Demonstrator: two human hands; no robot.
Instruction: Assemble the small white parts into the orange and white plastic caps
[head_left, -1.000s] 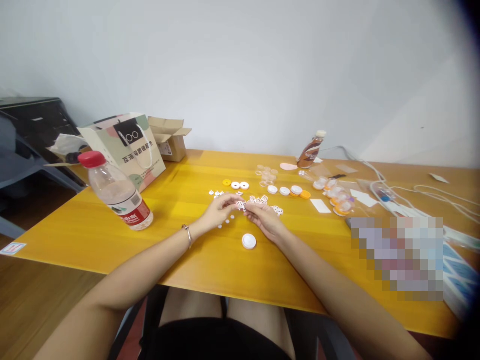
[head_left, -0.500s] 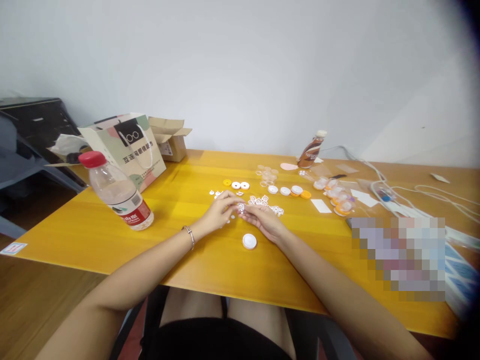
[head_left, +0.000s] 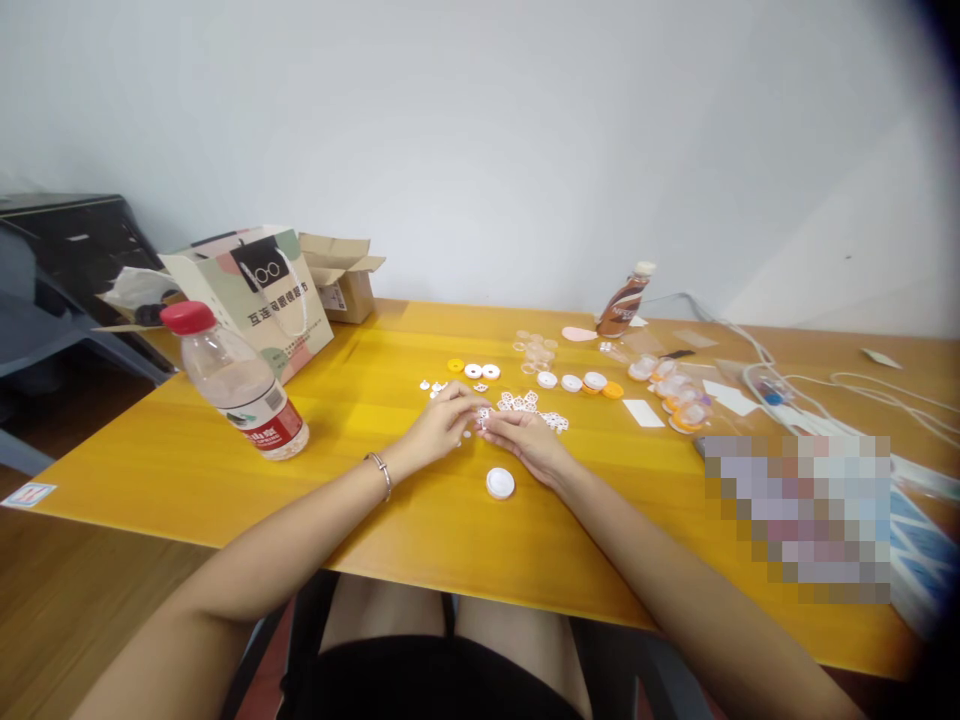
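Observation:
Between my fingertips is a small white piece (head_left: 484, 419) with holes in it, pinched from both sides. My left hand (head_left: 444, 424) comes to it from the left, my right hand (head_left: 529, 444) from the right. Just beyond my hands lies a pile of white perforated pieces (head_left: 519, 402), with more of them (head_left: 554, 422) to its right. A round white disc (head_left: 500, 484) rests on the table nearer to me. Behind my left hand are a few small white parts (head_left: 436, 390), and farther back two white rings (head_left: 481, 371) beside a yellow ring (head_left: 455, 366).
A red-capped bottle (head_left: 247, 390), a paper bag (head_left: 259, 300) and a cardboard box (head_left: 345, 280) stand left. Clear discs (head_left: 535, 352), white round cases (head_left: 571, 383), a brown bottle (head_left: 622, 303), a white card (head_left: 643, 413) and white cables (head_left: 817, 410) lie or stand to the right.

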